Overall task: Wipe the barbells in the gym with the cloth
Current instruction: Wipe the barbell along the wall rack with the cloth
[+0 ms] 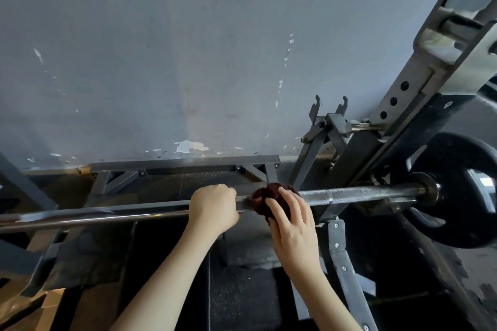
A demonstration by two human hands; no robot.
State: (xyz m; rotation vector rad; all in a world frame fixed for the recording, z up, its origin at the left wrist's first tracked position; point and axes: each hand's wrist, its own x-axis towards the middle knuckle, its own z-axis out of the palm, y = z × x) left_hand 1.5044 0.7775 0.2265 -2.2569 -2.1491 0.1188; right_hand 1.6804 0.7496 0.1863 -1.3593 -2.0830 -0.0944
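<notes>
Grey wall [188, 48] behind barbell [357, 194], cloth [263, 196], rack [411, 83], plate [457, 153]

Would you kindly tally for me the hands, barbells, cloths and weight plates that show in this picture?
2 hands: left hand, right hand
1 barbell
1 cloth
1 weight plate
Total: 5
</notes>
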